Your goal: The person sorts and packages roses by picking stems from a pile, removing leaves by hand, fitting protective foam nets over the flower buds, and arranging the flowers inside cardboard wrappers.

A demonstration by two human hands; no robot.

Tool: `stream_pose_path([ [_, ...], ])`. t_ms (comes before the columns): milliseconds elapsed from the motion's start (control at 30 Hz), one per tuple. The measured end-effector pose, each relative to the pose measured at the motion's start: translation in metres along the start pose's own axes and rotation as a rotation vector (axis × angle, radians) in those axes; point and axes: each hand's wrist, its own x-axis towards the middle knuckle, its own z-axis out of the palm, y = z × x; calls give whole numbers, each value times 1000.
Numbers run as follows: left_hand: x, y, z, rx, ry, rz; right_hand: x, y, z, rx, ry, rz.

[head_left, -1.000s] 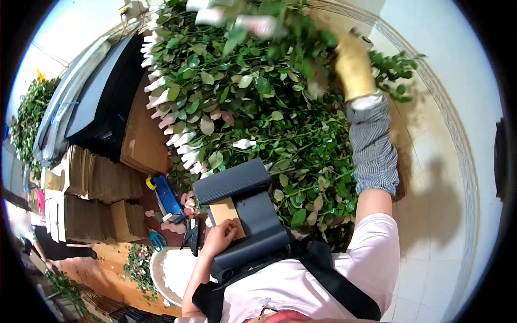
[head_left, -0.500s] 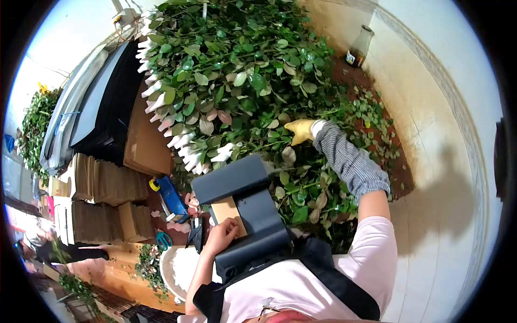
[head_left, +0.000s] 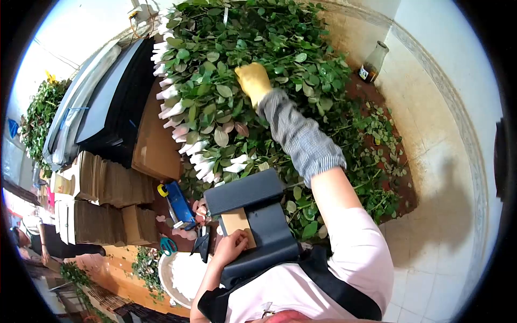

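Note:
My right hand (head_left: 254, 82), in a yellow glove, reaches over the big pile of leafy stems (head_left: 312, 81); its fingers are bent among the leaves, and whether they grip a stem cannot be seen. White-wrapped flower heads (head_left: 171, 110) line the pile's left edge. My left hand (head_left: 232, 246) is bare, with curled fingers resting on a brown cardboard piece (head_left: 236, 220). That cardboard lies on a black padded stand (head_left: 272, 223) in front of my body.
Cardboard stacks (head_left: 99, 223), dark sheets (head_left: 110, 97), a blue tool (head_left: 179, 202), teal scissors (head_left: 168, 246) and a white tub (head_left: 164, 274) are at the left. A glass bottle (head_left: 374, 63) stands at the back right. Another person (head_left: 54, 242) is at the far left.
The bunch of stems seen in motion earlier has left my right hand. My gloved hand has moved leftward and up over the pile. My left hand stays at the cardboard.

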Motion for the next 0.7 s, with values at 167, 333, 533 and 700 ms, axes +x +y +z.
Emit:
stream_pose_path([
  [167, -2, -5, 3, -13, -8, -18, -34, -5, 12, 39, 183, -23],
  [333, -1, -9, 4, -7, 12, 65, -4, -18, -52, 197, 169, 36],
  [533, 0, -9, 1, 6, -15, 55, -72, -80, -138, 162, -14, -178],
  [700, -1, -13, 4, -8, 6, 64, -157, -14, -157, 132, 125, -243],
])
